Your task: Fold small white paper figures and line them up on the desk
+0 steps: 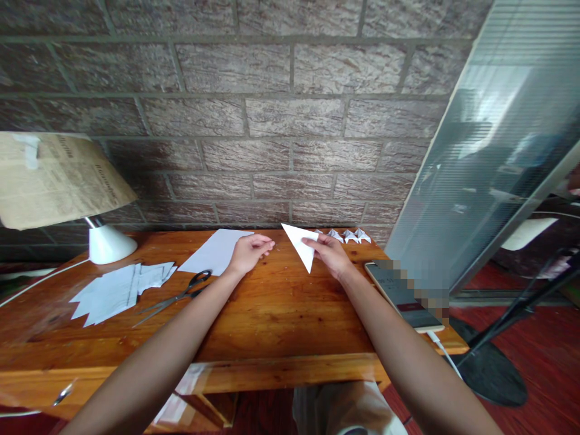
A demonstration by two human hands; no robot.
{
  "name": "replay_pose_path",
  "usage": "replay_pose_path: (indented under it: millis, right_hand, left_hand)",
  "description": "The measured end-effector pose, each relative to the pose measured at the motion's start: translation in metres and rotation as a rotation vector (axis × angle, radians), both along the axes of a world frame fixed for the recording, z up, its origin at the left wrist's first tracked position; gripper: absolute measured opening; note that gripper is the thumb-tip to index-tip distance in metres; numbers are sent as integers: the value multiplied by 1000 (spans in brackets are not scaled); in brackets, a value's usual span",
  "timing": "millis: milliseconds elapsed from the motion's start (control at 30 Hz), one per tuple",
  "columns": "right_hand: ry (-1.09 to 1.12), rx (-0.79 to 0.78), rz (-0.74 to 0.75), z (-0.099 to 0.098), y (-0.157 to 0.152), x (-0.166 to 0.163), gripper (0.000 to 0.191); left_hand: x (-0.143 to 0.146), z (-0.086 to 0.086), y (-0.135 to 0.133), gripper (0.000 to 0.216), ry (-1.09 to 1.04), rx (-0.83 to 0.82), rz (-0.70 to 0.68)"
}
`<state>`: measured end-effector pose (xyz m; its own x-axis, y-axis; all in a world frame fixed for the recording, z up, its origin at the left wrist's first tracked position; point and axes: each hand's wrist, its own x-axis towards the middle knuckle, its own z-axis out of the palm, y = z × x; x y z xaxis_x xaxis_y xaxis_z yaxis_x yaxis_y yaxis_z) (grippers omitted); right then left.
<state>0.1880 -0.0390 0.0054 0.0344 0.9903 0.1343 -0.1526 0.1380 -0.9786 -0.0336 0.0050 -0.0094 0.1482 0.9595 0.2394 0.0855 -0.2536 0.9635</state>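
Observation:
A white sheet of paper folded into a triangle (301,243) is pinched at its right side by my right hand (333,255), above the wooden table. My left hand (252,252) is apart from it, to the left, with thumb and fingertips pressed together; whether anything sits between them I cannot make out. Beneath and behind the left hand lies a flat white paper sheet (212,251). Black-handled scissors (179,296) rest left of my left forearm. Behind my right hand, several small folded paper pieces (348,235) stand in a row.
Several cut white papers (113,293) lie at the table's left, near a lamp (109,244) with a newsprint shade. A phone or tablet (399,296) with a plugged-in cable sits at the right edge. A brick wall (267,115) borders the back of the wooden table (281,320).

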Motion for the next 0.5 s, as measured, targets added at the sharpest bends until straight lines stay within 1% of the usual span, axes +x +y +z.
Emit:
replay_pose_path:
  millis: [33, 67, 100, 133, 167, 200, 233, 300, 333, 400, 433, 500]
  right_hand:
    - [-2, 4, -7, 0, 0, 0, 32]
    - [-7, 8, -13, 0, 0, 1, 32]
    - [-14, 12, -17, 0, 1, 1, 32]
    - [-23, 16, -16, 0, 1, 1, 31]
    - [-34, 17, -12, -1, 1, 1, 31]
    - [-44, 18, -2, -1, 1, 0, 32]
    - [-52, 19, 14, -1, 1, 0, 32]
    - [-61, 21, 55, -2, -1, -3, 34]
    - [-62, 19, 77, -2, -2, -4, 34]
    - [-64, 11, 110, -2, -4, -7, 34]
    - [-69, 7, 120, -1, -5, -9, 34]
    - [-84, 4, 134, 1, -7, -10, 31]
  left_hand:
    - [-1, -2, 3, 45, -9, 50, 87]
    - [-2, -3, 5, 51, -12, 107, 168]
    - [-2, -4, 7, 60, -14, 144, 227]
    - [-2, -4, 7, 69, -12, 149, 236]
    - [-1, -2, 5, 72, -27, 120, 200]
    - [2, -1, 2, 71, -50, 68, 116]
    - [5, 1, -2, 67, -71, 11, -19]
    - [13, 4, -12, 59, -97, -40, -290]
    - [16, 5, -17, 55, -80, -42, -386]
    - [22, 5, -23, 49, -41, -38, -472]
    - [23, 4, -25, 46, -37, -38, -469]
    - [23, 2, -24, 42, -73, -37, -392]
